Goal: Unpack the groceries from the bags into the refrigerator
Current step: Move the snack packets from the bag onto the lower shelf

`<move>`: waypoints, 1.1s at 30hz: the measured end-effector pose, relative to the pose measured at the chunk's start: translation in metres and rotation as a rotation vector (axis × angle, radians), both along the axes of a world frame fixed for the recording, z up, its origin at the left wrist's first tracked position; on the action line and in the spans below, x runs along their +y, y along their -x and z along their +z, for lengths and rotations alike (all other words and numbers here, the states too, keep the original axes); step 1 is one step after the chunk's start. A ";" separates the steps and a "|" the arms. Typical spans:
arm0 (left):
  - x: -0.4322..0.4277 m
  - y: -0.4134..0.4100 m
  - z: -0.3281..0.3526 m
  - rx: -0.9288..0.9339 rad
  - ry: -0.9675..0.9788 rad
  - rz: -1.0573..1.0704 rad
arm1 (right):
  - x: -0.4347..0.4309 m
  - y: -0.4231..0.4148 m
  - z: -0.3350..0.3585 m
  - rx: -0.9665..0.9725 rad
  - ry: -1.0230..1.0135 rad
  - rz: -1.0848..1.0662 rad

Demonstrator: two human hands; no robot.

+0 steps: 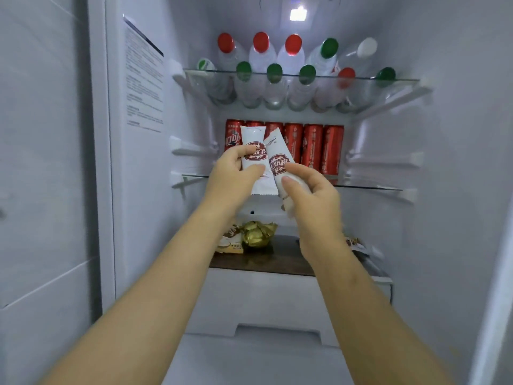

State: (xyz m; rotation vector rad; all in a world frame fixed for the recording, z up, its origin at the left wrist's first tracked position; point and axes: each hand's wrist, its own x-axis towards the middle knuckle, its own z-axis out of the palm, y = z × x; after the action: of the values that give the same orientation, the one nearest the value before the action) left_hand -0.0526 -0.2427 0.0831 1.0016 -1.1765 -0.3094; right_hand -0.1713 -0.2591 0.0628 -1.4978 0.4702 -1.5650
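Grip of left hand (pixel 236 173) is clamped on one white brown-logo plastic packet (pixel 252 140), right hand (pixel 311 195) clamped on a second packet (pixel 278 163), both at frame centre before red cans (pixel 313 145) inside the refrigerator (pixel 458 162).

Left hand (pixel 232 177) grips left packet (pixel 251 138); right hand (pixel 312 197), right packet (pixel 278 152).

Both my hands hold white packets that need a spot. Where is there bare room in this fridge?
Bare: the glass shelf right of the red cans, up to the fridge wall; the dark shelf just right of the gold foil pack. Crowded: both shelves of water bottles, full across.
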 end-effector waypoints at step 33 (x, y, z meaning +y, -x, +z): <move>-0.105 -0.099 0.037 -0.671 -0.449 0.589 | -0.121 -0.107 0.071 0.842 -0.055 -0.068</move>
State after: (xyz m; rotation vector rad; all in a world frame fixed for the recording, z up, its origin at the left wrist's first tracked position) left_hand 0.0460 -0.3477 0.1202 1.8841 -1.3569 0.2745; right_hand -0.0645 -0.3796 0.1339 -2.0753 1.0285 -0.8878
